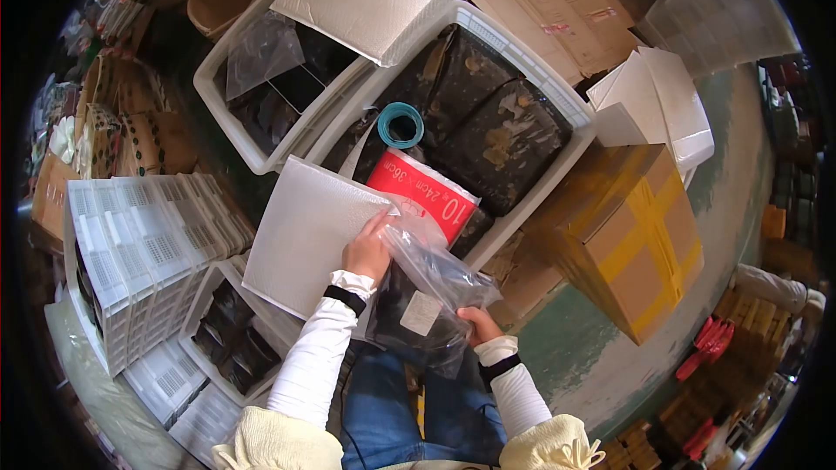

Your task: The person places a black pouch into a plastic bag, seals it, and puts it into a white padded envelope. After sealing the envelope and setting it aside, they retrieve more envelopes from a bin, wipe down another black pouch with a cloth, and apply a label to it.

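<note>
A clear plastic bag (444, 265) stretches between my two hands in front of my lap. My left hand (367, 249) is closed on its upper left edge, right beside a white padded sheet (300, 239). Lower down, my right hand (479, 325) grips the bag's right edge. A dark package with a pale square label (421, 313) shows through or under the film. Just beyond my left hand lies a red-labelled pack (422, 193) printed with 24cm × 36cm. A teal roll of tape (401, 125) rests behind it on dark wrapped bundles (488, 113).
A white crate (570, 135) holds the dark bundles, with another white crate (209, 91) at its left. A taped cardboard box (640, 239) stands at right. Stacked white baskets (157, 252) are on the left; flattened cardboard (557, 17) lies behind.
</note>
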Motion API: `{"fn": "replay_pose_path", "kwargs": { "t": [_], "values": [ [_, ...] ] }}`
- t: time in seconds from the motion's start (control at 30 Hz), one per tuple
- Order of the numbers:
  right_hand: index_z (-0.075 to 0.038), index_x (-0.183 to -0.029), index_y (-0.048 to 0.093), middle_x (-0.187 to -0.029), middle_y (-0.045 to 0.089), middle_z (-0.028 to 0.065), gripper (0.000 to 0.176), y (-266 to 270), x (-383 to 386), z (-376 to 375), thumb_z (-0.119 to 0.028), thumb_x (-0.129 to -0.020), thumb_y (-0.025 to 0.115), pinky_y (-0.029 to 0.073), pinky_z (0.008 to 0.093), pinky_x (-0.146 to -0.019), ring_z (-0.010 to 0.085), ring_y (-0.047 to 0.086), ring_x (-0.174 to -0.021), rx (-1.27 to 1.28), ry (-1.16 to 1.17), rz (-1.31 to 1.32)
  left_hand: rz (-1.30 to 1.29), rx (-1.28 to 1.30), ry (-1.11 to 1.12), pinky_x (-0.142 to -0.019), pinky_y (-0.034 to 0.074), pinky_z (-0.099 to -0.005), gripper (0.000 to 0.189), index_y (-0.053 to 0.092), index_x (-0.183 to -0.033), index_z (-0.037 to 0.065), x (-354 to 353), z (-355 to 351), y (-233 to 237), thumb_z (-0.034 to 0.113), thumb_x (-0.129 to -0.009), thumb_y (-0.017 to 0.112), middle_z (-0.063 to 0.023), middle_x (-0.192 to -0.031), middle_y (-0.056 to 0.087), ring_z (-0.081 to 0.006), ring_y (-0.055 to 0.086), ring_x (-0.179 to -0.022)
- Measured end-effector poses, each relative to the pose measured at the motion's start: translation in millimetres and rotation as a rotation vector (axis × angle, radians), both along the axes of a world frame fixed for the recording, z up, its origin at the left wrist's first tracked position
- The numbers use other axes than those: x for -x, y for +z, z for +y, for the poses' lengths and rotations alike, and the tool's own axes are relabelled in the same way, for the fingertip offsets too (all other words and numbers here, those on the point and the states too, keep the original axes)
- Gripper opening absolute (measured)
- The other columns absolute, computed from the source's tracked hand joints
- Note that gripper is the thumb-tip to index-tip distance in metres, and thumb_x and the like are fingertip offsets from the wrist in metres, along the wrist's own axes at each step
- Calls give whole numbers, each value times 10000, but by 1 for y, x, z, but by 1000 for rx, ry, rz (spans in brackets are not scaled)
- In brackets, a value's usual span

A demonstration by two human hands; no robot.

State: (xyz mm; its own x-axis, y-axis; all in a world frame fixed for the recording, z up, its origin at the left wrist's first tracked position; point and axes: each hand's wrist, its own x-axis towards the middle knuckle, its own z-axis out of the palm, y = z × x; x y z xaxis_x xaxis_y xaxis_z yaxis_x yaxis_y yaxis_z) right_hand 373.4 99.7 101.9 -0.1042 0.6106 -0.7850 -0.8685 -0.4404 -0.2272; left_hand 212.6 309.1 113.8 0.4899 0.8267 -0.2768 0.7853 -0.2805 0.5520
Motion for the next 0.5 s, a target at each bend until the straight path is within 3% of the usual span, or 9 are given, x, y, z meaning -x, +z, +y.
{"fn": "replay_pose_path", "kwargs": {
  "t": [0.03, 0.07, 0.17, 0.2, 0.3, 0.4, 0.5],
  "values": [
    [8, -1161, 500, -1067, 593, 91, 453, 5, -1, 3, -109, -742, 626, 446, 316, -861, 208, 577, -961, -23, 4, -2, -18, -28, 4, -733, 492, -405, 351, 569, -1134, 122, -1, 2, 1, 82, -797, 475, 4, -1282, 479, -323, 603, -847],
    [9, -1169, 494, -1073, 590, 91, 463, 8, -1, 5, -109, -741, 626, 445, 314, -862, 206, 575, -966, -45, 7, -5, -77, -77, -21, -683, 494, -409, 372, 563, -1168, 170, -1, 1, 3, 98, -815, 472, -39, -1152, 571, -324, 607, -783],
    [10, -1188, 481, -1081, 588, 92, 482, 8, -4, 7, -105, -742, 623, 441, 317, -868, 208, 573, -972, -52, 33, 2, 111, -26, -48, -648, 489, -404, 371, 551, -1198, 182, -12, 1, 21, 103, -849, 453, -156, -927, 620, -337, 595, -728],
    [10, -1195, 473, -1089, 583, 92, 495, 6, -3, 8, -105, -739, 626, 438, 318, -872, 208, 568, -979, -50, 34, -10, 76, -127, -76, -603, 483, -409, 384, 545, -1209, 186, -12, -1, 23, 108, -841, 467, -167, -829, 624, -339, 586, -666],
    [10, -1214, 450, -1114, 566, 94, 533, 1, -1, 7, -101, -728, 635, 427, 320, -885, 207, 553, -1002, -54, 36, -40, 6, -136, -123, -623, 492, -395, 372, 574, -1178, 156, -10, -3, 30, 92, -827, 467, -174, -892, 633, -345, 597, -703],
    [9, -1228, 429, -1133, 548, 94, 568, 1, -1, 10, -94, -714, 647, 420, 318, -892, 205, 538, -1019, -72, 37, -53, -247, -145, -58, -622, 499, -370, 405, 610, -1115, 131, 0, -1, 11, 23, -741, 498, -172, -919, 637, -333, 610, -715],
    [6, -1230, 418, -1128, 542, 89, 587, -4, -4, 9, -88, -702, 658, 420, 316, -889, 203, 530, -1023, -74, 50, -54, -287, 152, 185, -634, 505, -321, 372, 620, -1083, 68, 0, 0, 2, 47, -741, 477, -169, -977, 635, -291, 634, -722]
  ]
}}
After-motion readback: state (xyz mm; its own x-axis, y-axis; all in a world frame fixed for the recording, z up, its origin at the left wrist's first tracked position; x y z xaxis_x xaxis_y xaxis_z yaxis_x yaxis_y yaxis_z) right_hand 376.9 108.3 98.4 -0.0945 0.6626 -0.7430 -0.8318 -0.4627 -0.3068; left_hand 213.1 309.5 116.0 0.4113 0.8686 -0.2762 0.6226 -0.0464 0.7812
